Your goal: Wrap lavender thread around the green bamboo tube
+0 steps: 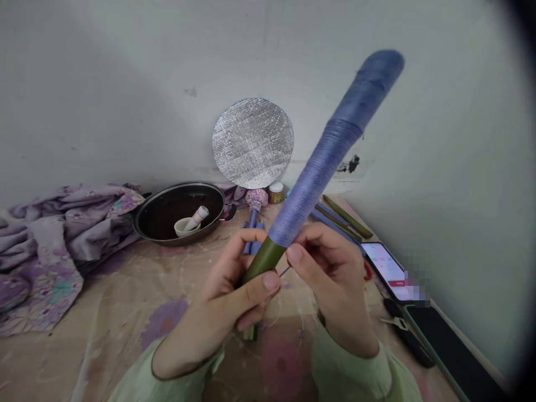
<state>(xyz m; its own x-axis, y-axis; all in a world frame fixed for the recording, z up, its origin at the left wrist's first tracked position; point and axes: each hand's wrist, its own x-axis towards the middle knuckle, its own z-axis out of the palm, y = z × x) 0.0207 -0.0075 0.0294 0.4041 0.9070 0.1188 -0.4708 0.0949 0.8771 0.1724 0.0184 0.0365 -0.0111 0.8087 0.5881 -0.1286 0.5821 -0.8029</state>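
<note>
A long green stick (264, 262), its upper part tightly wound with blue thread (314, 178), rises on a slant toward the upper right. My left hand (234, 296) is closed around the bare green part below the winding. At the lower edge of the winding, my right hand (333, 273) pinches the blue thread between thumb and fingers, close against the stick. A short dark strand shows between the two hands. Much of my right fingertips is hidden behind the thumb.
A black pan (180, 192) holds a small white cup (186, 226) with a roll in it. Crumpled floral cloth (50, 273) lies left. A silver disc (253, 142) leans on the wall. Right are a lit phone (387, 268), a key (396, 322) and green sticks (349, 218).
</note>
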